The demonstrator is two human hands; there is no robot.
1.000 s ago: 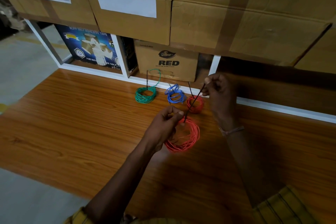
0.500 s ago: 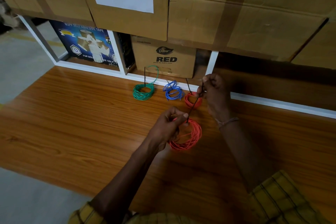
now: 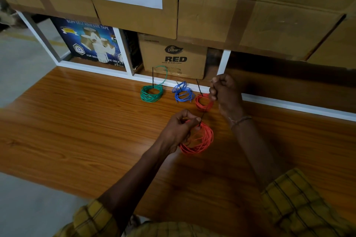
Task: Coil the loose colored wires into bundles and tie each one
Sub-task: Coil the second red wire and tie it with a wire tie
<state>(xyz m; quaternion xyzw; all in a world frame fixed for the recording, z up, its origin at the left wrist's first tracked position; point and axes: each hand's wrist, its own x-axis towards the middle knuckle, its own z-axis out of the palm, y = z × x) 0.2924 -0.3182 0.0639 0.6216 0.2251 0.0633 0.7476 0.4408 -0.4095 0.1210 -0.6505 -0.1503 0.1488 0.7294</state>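
A: Head view, entry. Left hand (image 3: 180, 131) pinches the top of the large orange-red wire coil (image 3: 198, 140), thumb and fingers curled at the tie point. The coil's lower part is at the wooden worktop (image 3: 77, 131), mid-width.

B: Right hand?

A: Right hand (image 3: 224, 92) fisted around the black cable tie (image 3: 203, 114); the tie runs taut from that grip down to the left thumb.

B: Other bundles?

A: Three along the worktop's far edge, each with a black tie: green coil (image 3: 151, 93), blue coil (image 3: 183, 94), small red coil (image 3: 202, 102), the last partly behind the right hand.

B: Beyond the edge?

A: Cardboard box marked "RED" (image 3: 174, 57) in the white shelf frame (image 3: 224, 61).
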